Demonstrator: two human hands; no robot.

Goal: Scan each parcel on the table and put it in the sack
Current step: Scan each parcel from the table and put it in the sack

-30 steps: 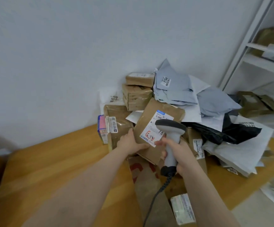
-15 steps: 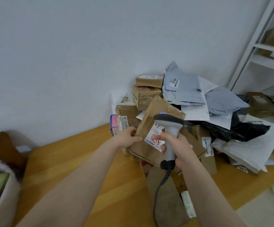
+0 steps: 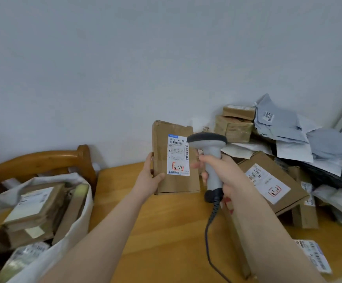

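Wall: a plain pale surface fills the upper half of my feed, behind everything else.
Table: a wooden top that I see running from the sack on the left to the heap on the right.
Heap: parcels are piled at the far right against the wall: brown cartons, grey and white mailers and something black. I cannot count them.
Sack: white, with its mouth open at the table's left edge, beside a wooden chair back. Brown labelled parcels lie inside.
Flat carton: lies tilted at the heap's near edge, just right of the right hand, white label up.
Held parcel: a thin brown packet, upright over the table between sack and heap, label side towards me. I cannot tell whether its bottom edge touches the wood.
Right hand: fingers wrapped round the scanner's handle.
Left hand: grips the parcel's left edge, thumb on the front, fingers behind.
Scanner: grey with a dark head, just right of the label. Its cable trails towards me.
Label: white, with a blue strip on top, barcodes and a red mark below.
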